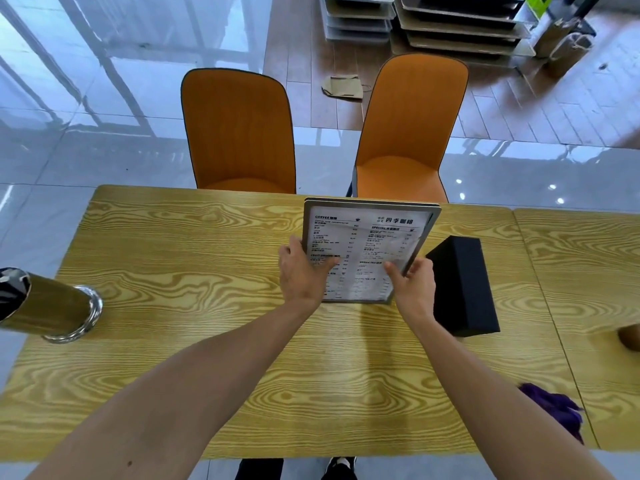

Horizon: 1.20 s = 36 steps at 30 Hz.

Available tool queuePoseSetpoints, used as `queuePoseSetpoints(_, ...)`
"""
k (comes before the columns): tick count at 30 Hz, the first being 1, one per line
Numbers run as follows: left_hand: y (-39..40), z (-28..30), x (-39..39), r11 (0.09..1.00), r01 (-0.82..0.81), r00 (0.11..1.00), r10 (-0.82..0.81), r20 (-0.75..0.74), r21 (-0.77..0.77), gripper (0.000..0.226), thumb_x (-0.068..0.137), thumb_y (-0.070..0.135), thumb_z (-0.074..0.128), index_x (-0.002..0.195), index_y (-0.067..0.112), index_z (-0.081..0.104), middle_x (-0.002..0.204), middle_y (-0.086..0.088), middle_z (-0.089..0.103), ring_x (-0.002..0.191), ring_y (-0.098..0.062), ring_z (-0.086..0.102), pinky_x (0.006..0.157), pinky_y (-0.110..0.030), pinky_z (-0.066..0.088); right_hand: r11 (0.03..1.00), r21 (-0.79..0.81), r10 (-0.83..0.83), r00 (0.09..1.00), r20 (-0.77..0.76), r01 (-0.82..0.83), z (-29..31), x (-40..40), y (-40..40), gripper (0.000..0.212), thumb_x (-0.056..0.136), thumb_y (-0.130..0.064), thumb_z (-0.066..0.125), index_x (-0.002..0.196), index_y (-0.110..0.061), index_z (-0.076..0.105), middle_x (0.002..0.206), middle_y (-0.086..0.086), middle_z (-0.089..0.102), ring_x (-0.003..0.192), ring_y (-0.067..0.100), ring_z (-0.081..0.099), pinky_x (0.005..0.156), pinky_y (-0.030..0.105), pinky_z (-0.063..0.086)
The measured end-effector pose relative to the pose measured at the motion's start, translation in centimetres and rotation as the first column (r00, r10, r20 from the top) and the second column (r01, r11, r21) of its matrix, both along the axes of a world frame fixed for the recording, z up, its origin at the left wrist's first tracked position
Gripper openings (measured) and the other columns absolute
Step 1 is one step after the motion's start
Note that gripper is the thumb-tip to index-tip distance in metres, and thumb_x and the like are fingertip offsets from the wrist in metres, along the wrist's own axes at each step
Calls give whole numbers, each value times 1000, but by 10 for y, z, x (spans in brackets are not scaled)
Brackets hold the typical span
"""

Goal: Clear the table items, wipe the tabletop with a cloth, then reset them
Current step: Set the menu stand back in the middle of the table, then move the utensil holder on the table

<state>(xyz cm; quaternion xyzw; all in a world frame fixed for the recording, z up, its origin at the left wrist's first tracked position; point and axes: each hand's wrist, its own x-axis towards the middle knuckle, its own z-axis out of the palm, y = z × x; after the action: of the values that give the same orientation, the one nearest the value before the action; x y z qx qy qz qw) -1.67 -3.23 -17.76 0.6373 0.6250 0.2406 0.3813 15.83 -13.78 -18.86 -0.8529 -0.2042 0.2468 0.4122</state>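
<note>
A framed menu card point(367, 237) with black print on white is held tilted above the far middle of the wooden table point(207, 271). My left hand point(301, 271) grips its left edge with the thumb on the front. My right hand point(414, 282) grips its lower right edge. A black box point(464, 285) lies on the table just right of my right hand. A purple cloth point(557, 410) is bunched near the table's right front edge, partly hidden by my right forearm.
A shiny metal cylinder point(52, 306) lies at the table's left edge. Two orange chairs point(239, 129) point(408, 133) stand behind the table. A second wooden table point(588, 271) adjoins on the right. Stacked trays point(450, 26) and paper bags point(561, 43) sit on the floor beyond.
</note>
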Motion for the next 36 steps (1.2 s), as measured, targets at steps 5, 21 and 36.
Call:
queuePoseSetpoints(5, -4, -6, -40, 998, -14, 996, 9, -87, -61, 63, 74, 56, 82, 113, 21, 47, 117, -1, 48, 90, -21, 56, 69, -37, 51, 979, -140, -123, 980, 157, 146, -3, -48, -11, 46, 92, -44, 67, 116, -11, 47, 112, 2, 47, 95, 22, 53, 77, 37, 47)
queuePoseSetpoints(21, 19, -32, -327, 673, -683, 714, 697, -64, -283, 86, 74, 55, 82, 133, 4, 46, 131, -13, 52, 116, -32, 57, 88, -42, 50, 407, -11, 912, 407, -58, -913, 16, -317, 173, 97, 76, -55, 81, 154, -23, 31, 153, 1, 41, 134, 20, 46, 106, 43, 45)
queuePoseSetpoints(36, 70, -26, -471, 809, -542, 732, 588, 345, -228, 112, 60, 30, 97, 153, 34, 33, 155, 5, 42, 135, -19, 49, 100, -37, 52, 182, 223, 944, 107, -312, -958, -2, -472, 247, 98, 81, -20, 82, 156, -36, 22, 154, -9, 41, 136, 20, 46, 105, 42, 47)
